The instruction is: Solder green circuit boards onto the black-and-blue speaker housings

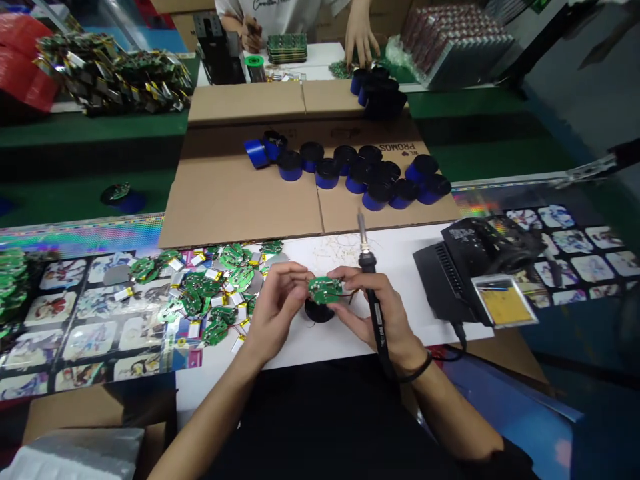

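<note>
A small green circuit board [325, 291] is held above a round black housing [319, 312] on the white work surface. My left hand [280, 310] has its thumb and fingers closed at the board's left edge. At the right edge, the thumb and forefinger of my right hand [383, 313] steady the same board. That hand also grips a black soldering iron [379, 320], its metal tip pointing up and away from me. Thin dark wires run from the board toward my right fingers. My hands partly cover the housing.
Circuit boards with small batteries [215, 287] lie piled at left. Several blue-and-black round housings [360, 177] stand on cardboard [240, 200] ahead. A black soldering stand [445, 273] with a yellow sponge [505, 303] is at right. Across the bench, a co-worker's hand [361, 37] reaches down.
</note>
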`<state>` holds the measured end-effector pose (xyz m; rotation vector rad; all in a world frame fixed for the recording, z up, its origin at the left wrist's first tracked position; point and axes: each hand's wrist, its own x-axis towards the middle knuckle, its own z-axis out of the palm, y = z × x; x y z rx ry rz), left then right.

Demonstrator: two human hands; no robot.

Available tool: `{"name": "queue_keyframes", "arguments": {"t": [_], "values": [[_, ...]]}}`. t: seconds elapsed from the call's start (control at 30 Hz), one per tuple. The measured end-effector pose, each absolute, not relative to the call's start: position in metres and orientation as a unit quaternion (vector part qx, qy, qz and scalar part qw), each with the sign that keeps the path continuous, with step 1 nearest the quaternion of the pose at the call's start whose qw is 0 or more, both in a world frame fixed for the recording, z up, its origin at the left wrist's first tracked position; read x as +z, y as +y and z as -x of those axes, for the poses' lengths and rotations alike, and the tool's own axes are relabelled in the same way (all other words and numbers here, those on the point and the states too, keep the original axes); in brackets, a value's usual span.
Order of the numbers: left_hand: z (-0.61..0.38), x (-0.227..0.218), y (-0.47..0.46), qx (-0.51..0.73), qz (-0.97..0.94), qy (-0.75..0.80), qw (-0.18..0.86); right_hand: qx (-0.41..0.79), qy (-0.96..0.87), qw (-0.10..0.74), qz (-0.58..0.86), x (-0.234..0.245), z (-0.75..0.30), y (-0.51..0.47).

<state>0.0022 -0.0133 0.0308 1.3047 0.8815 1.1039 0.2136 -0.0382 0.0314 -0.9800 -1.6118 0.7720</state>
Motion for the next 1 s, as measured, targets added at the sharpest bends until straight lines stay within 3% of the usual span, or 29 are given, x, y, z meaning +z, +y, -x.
{"name": "queue_keyframes", "arguments": {"t": [0.13,0.4,0.53,0.7,0.83,1.0], "values": [[-0.005,0.042,0.006,0.354,-0.509,0.381,0.686,0.324,-0.700,0.488,0.408,0.032,-0.215,-0.040],[-0.021,0.041,0.007,0.406,-0.455,0.390,0.690,0.222,-0.659,0.567,0.441,0.018,-0.199,-0.041],[0.001,0.041,0.011,0.360,-0.594,0.386,0.608,0.280,-0.623,0.571,0.456,0.019,-0.212,-0.044],[0.028,0.041,0.016,0.177,-0.817,0.271,0.476,0.324,-0.605,0.539,0.489,0.015,-0.237,-0.054],[0.016,0.035,0.017,0.181,-0.851,0.204,0.448,0.327,-0.599,0.529,0.505,0.010,-0.246,-0.061],[0.001,0.022,0.009,0.201,-0.857,0.377,0.289,0.310,-0.603,0.519,0.520,0.010,-0.253,-0.072]]}}
